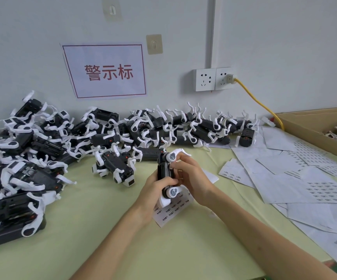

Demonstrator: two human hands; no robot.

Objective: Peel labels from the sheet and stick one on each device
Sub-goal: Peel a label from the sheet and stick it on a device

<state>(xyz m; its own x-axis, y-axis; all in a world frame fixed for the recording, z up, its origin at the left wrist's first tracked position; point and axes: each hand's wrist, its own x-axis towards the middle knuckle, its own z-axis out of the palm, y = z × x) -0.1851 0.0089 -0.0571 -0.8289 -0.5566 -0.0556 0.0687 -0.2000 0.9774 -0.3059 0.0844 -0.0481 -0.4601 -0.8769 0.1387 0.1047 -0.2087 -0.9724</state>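
Black-and-white device (pixel 164 172) upright, long axis vertical, left hand (pixel 155 188) and right hand (pixel 191 178) fingers curled gripping it

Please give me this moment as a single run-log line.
left hand: grips device | right hand: fingers on device | label sheet: on table beneath | stage: sticking

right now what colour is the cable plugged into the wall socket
Yellow. The cable shows best in the head view, running from the right socket.
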